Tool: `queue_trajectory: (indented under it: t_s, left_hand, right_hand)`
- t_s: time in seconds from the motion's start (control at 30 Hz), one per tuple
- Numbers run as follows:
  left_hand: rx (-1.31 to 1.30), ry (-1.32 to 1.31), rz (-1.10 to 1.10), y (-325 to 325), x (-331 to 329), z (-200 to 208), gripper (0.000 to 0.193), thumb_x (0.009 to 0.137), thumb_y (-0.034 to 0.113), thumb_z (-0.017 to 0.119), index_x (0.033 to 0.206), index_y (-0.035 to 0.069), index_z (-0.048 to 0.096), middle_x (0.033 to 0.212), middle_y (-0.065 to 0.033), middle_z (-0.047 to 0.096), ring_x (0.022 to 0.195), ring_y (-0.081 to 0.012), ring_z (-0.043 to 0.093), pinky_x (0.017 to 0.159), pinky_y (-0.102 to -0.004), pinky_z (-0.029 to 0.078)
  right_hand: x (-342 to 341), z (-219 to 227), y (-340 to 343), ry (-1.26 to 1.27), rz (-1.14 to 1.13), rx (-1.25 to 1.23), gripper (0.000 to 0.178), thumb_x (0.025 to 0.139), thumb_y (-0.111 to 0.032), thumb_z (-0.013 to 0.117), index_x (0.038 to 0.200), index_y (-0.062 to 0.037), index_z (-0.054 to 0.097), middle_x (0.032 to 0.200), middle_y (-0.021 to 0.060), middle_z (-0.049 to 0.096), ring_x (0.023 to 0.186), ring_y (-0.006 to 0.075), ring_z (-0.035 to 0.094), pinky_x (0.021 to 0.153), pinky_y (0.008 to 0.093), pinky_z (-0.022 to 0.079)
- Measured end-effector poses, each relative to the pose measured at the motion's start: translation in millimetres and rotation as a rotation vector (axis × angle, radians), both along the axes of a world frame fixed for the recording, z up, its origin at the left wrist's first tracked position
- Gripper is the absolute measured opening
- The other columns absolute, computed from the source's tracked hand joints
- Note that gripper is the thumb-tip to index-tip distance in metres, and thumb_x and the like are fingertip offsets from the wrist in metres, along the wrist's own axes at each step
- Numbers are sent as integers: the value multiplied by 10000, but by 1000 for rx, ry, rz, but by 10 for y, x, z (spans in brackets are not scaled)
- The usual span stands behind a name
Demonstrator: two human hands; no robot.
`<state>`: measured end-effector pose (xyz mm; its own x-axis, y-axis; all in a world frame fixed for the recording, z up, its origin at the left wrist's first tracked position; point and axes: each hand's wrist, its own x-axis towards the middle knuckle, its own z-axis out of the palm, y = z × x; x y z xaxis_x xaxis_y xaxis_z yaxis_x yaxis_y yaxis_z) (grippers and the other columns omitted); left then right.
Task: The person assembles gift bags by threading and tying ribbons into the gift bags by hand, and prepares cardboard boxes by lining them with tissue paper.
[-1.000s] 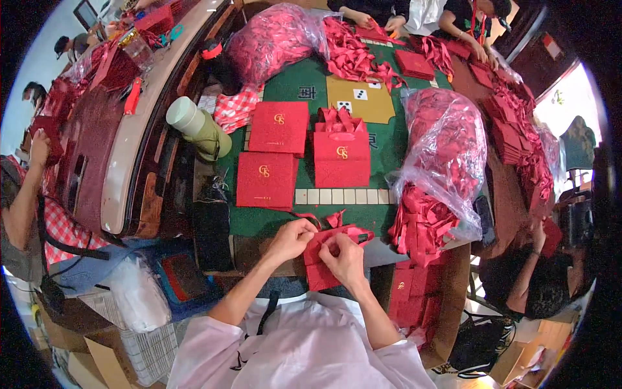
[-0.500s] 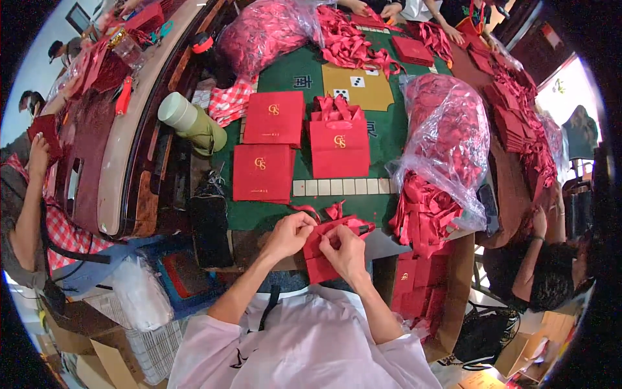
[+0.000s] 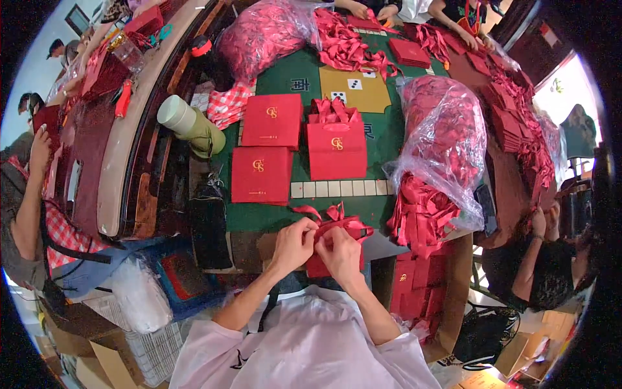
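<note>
At the near edge of the bench [image 3: 259, 219], the left hand [image 3: 293, 246] and right hand [image 3: 340, 255] curl close together over a red bag [image 3: 317, 268]; I can't tell whether either grip pinches anything. Best keep the bag still and the ribbon [image 3: 335, 212] flat.

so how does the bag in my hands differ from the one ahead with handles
The near bag is partly hidden by the left hand and right hand; the far bag is uncovered. The far bag shows a gold emblem; the near bag shows none. Loose ribbon lies by the near bag; the far bag has looped handles. Both are red.
</note>
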<state>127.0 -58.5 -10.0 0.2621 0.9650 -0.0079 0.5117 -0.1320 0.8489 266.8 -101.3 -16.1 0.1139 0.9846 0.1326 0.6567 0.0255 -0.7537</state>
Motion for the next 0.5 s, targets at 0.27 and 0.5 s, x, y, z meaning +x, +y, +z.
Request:
queue_trajectory:
  t_s: [0.27, 0.5]
  left_hand:
    - [-24, -91, 24, -34, 12, -78, 87, 884, 64, 623, 955, 15, 633, 743, -104, 685, 600, -154, 643, 537, -311, 478]
    - [-197, -34, -19, -17, -53, 62, 140, 840, 77, 691, 963, 35, 640, 669, -50, 628, 528, -81, 536, 485, -278, 408]
  right_hand:
    - [-19, -51, -27, -11, 46, 155, 137, 815, -81, 688, 865, -35, 569, 788, 154, 590, 699, 349, 612, 597, 449, 488]
    - [137, 282, 91, 101, 31, 65, 105, 851, -116, 662, 922, -42, 635, 848, 161, 606, 760, 365, 620, 661, 462, 499]
